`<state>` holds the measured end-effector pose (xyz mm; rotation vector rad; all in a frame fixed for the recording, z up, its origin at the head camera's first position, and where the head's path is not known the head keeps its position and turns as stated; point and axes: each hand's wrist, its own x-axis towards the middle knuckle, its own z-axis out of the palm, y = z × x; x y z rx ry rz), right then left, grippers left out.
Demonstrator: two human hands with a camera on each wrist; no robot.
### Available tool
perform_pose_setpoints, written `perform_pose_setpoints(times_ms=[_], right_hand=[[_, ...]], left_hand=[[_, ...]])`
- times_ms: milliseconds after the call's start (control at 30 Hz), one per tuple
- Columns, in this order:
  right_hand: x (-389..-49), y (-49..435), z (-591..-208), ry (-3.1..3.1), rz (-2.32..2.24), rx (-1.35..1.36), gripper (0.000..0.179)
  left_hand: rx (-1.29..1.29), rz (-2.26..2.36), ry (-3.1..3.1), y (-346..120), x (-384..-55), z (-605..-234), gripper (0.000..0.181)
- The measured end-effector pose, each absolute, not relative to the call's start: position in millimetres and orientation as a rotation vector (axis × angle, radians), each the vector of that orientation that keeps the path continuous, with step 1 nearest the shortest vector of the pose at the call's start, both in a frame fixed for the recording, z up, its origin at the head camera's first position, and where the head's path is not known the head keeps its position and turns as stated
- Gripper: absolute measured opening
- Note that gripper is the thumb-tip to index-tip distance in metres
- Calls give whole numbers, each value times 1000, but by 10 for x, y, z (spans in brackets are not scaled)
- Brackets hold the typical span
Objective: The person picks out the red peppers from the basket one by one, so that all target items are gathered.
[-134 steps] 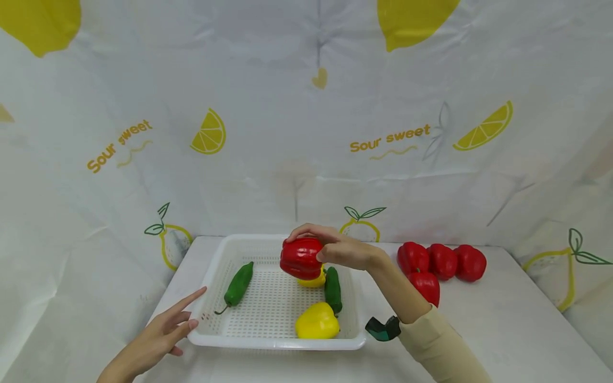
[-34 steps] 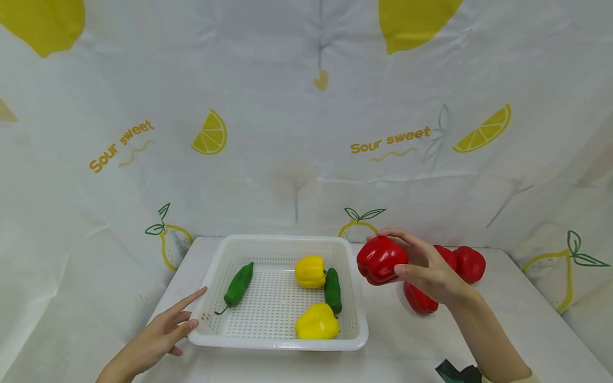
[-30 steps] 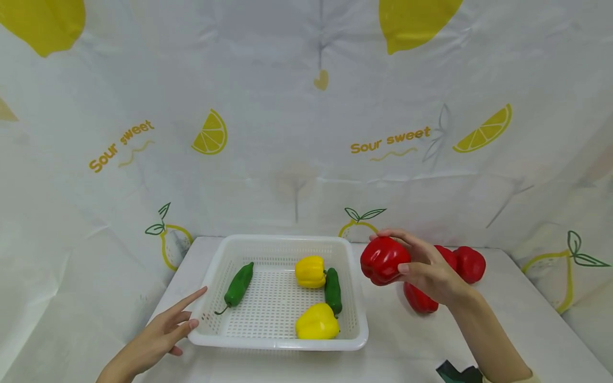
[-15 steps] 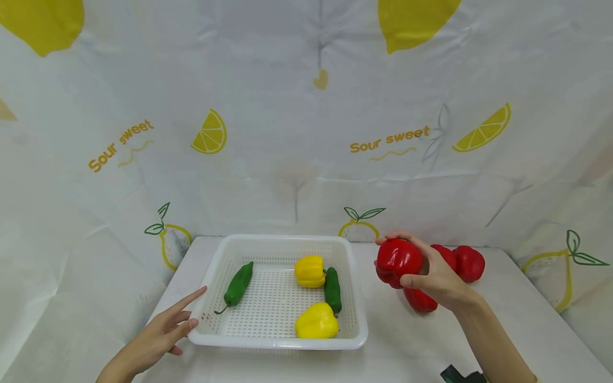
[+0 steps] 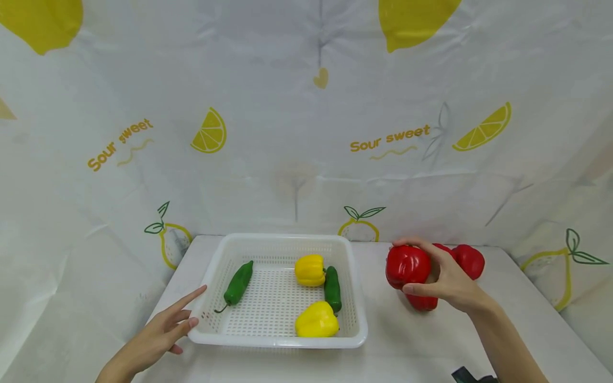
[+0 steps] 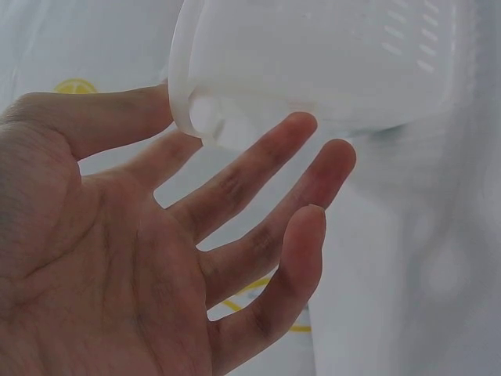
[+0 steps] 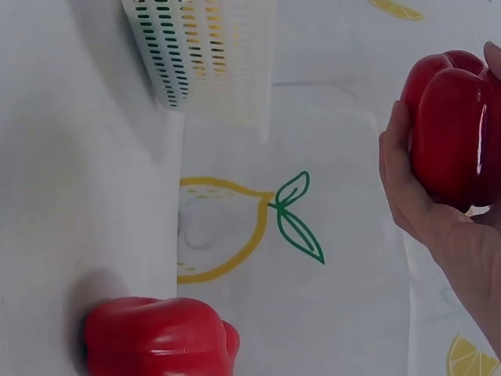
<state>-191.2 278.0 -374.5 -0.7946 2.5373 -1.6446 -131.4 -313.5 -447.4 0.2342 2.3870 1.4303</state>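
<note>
My right hand (image 5: 452,284) holds a red bell pepper (image 5: 407,266) off the table, just right of the basket; thumb and fingers curl round it, as the right wrist view also shows. My left hand (image 5: 155,338) touches the left rim of a white plastic basket (image 5: 278,342) with thumb and index finger, the other fingers spread loosely below the rim. Inside the basket lie a long green pepper (image 5: 238,284) on the left, and a yellow bell pepper (image 5: 309,270), another green pepper (image 5: 332,290) and a second yellow bell pepper (image 5: 317,320) on the right.
Behind and below my right hand, more red bell peppers sit on the white table (image 5: 397,346): one at the back right (image 5: 469,260), one mostly hidden beside it, and a nearer one (image 5: 423,303). A lemon-print sheet (image 5: 287,133) hangs behind the table.
My right hand has carried the red bell pepper from above the basket out to the right, lowering it towards the other red peppers over the last second. My left hand stays at the rim.
</note>
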Motion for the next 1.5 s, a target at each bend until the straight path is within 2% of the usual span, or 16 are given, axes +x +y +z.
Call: perform_pose_setpoints(times_ms=[433, 1100, 1333, 1500], right_hand=[[-1896, 3132, -3825, 2606, -1570, -766, 77], [-1915, 3611, -3996, 2523, -1760, -686, 75], [-1927, 3797, -4033, 2633, -1626, -669, 76], [-1950, 3931, -4104, 2636, -1548, -558, 72]], left_hand=[[235, 1421, 2389, -3152, -1311, -4481, 68], [223, 1425, 2370, -3133, -1310, -4475, 68], [240, 1437, 2369, -3140, -1310, -4483, 68], [257, 1438, 2378, -3143, -1307, -4485, 68]])
